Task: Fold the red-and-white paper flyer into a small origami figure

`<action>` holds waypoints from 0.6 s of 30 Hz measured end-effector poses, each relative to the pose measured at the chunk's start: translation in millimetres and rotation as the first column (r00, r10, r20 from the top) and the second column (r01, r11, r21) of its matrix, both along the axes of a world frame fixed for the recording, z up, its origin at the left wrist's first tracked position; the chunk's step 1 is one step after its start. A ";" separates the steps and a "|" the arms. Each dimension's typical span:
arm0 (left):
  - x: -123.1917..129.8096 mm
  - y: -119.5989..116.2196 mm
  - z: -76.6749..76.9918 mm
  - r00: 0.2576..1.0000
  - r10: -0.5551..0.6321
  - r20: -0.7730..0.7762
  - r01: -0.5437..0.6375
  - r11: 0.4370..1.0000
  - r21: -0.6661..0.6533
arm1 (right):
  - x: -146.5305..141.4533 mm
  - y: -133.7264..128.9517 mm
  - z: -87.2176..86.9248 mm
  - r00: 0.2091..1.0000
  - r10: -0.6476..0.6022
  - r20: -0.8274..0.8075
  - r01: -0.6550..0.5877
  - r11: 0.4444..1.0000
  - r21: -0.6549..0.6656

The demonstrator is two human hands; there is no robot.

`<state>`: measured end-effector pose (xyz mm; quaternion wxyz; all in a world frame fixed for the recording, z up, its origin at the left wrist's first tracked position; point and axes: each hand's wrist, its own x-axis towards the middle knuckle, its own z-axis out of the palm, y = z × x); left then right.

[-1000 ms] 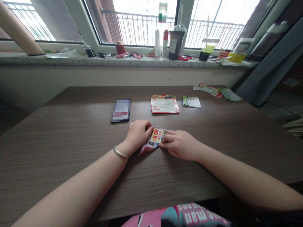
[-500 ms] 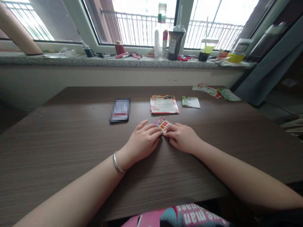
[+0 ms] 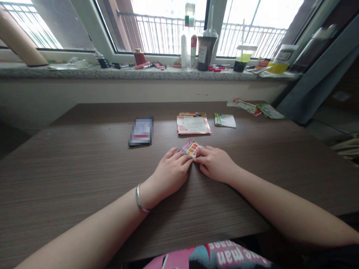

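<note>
A small printed paper leaflet [image 3: 191, 148], pink and yellow with large red numerals, lies on the table between my two hands. My left hand [image 3: 171, 170] is closed at its left and near edge, its fingertips pressing on the paper. At the right edge my right hand [image 3: 215, 163] grips it, with thumb and forefinger meeting at the near corner. The fingertips of both hands almost touch there. Part of the leaflet is hidden under my fingers, so I cannot tell whether it is folded.
Beyond my hands lie a stack of red-edged cards [image 3: 194, 124] and a smaller green-and-white stack [image 3: 225, 120]. A phone [image 3: 141, 131] is to the left. More leaflets [image 3: 248, 107] lie at the table's back right. Bottles and cups, including a dark lidded cup [image 3: 206, 50], line the windowsill [image 3: 157, 74].
My left hand has shifted slightly nearer me, its thumb and fingers drawn closer together, and more of the leaflet's left side shows. My right hand keeps nearly the same place.
</note>
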<state>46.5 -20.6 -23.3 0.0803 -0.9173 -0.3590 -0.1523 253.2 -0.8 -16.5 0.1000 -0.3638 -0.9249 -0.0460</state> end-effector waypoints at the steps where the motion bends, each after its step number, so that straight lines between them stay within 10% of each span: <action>1: -0.1 -0.3 -0.1 1.000 0.005 -0.002 -0.005 1.000 -0.004 | 0.4 0.1 -0.6 1.000 0.002 -0.002 -0.002 1.000 0.002; 18: -10.4 -13.4 23.7 0.975 0.128 -0.180 -0.142 0.988 -0.066 | 3.1 -3.8 7.3 0.997 -0.047 0.053 0.048 0.998 -0.027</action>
